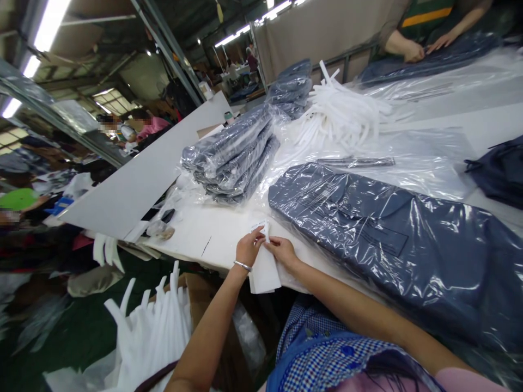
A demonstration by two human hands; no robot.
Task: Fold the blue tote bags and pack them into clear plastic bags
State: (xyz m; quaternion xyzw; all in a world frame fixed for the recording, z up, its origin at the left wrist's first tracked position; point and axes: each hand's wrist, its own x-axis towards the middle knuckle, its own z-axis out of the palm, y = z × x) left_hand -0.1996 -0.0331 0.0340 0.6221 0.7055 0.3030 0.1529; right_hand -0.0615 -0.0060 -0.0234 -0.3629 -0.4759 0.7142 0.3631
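Observation:
At the table's near edge, my left hand (248,249) and my right hand (283,251) meet over a white paper-like strip (265,276). Small dark marks show at the strip's far end, and its near end hangs over the edge. The fingers of my left hand pinch it near the marked end. My right thumb and fingertips are closed on its right side, close to the left fingers. To the right lies a dark blue-grey garment bag (368,218) in shiny clear plastic. Whether the strip is folded or layered, I cannot tell.
Wrapped dark bundles (241,149) are stacked beyond my hands, beside a heap of white foam-like strips (339,111). More white strips (163,326) stand in a box below left. A co-worker's hands (425,49) handle dark plastic-covered material across the table. A white panel (143,179) slants at left.

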